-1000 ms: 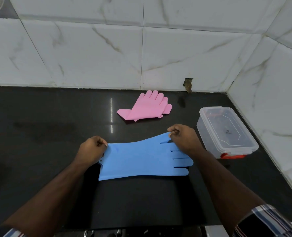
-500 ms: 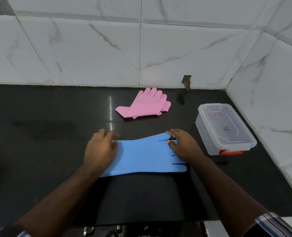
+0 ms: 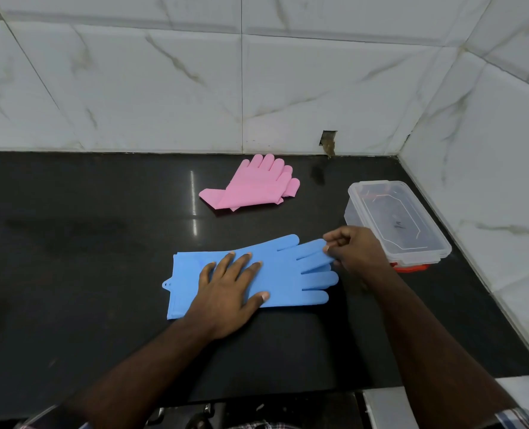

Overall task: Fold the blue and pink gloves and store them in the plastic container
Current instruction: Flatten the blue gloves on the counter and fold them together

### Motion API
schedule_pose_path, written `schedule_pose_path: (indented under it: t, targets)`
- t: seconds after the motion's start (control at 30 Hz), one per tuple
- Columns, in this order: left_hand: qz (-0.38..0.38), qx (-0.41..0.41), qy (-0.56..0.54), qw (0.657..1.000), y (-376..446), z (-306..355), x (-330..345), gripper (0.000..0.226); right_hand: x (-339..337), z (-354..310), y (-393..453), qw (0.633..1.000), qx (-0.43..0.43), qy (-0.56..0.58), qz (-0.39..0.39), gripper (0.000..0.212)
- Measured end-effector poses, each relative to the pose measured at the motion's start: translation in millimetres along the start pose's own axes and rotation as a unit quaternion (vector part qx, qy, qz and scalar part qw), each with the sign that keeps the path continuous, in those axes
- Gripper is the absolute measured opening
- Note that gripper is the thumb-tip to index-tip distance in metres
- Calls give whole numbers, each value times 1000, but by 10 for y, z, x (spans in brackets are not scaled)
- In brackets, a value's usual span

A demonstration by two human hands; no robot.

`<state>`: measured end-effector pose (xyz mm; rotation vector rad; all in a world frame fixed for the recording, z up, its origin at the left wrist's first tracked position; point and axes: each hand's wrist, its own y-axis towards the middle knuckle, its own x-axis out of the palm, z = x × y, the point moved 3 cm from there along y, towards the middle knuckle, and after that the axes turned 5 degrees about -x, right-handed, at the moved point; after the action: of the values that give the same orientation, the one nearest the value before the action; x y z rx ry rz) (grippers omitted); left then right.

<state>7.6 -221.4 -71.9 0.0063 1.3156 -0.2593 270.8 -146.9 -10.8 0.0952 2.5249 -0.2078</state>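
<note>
Two blue gloves (image 3: 288,274) lie stacked flat on the counter (image 3: 71,274) | left hand (image 3: 229,292) presses the palm, fingers straight | right hand (image 3: 354,250) pinches a fingertip | soft, floppy, probably grippy rubber: hold the fingertips, fold toward the cuff | pink gloves (image 3: 251,187) behind, container (image 3: 396,224) right, lidded.

From my remote station I see an evenly, fairly brightly lit scene under soft overhead light. A narrow vertical streak of glare (image 3: 193,205) marks the polished black countertop (image 3: 71,274), which also mirrors the pale wall tiles (image 3: 164,88) faintly. Shadows are soft and short, lying just beneath the left hand (image 3: 229,292) and the forearms. Focus is sharp at centre; I note wide-angle bending of tile joints toward the edges, and mild softness along the bottom border
</note>
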Motion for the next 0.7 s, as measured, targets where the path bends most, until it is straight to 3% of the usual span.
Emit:
schedule_pose_path:
  t: [0.17, 0.37, 0.47, 0.6, 0.7]
  targets:
    - [17, -10, -13, 1000, -22, 7, 10, 69, -7, -96, 1, 997, -65, -19, 36, 20]
    - [12, -21, -11, 1000, -17, 5, -24, 67, 73, -97, -70, 979, -79, -185, 37, 19]
    - [31, -14, -8, 999, 19, -2, -121, 65, 228, -224, -143, 967, -168, -187, 34, 24]
    - [25, -2, 19, 1000, 92, -33, -161, 65, 612, -315, -226, 910, -322, -258, -35, 35]
    - [9, -13, 35, 999, 89, -128, -97, 69, 863, -249, -261, 880, -300, -357, -92, 51]
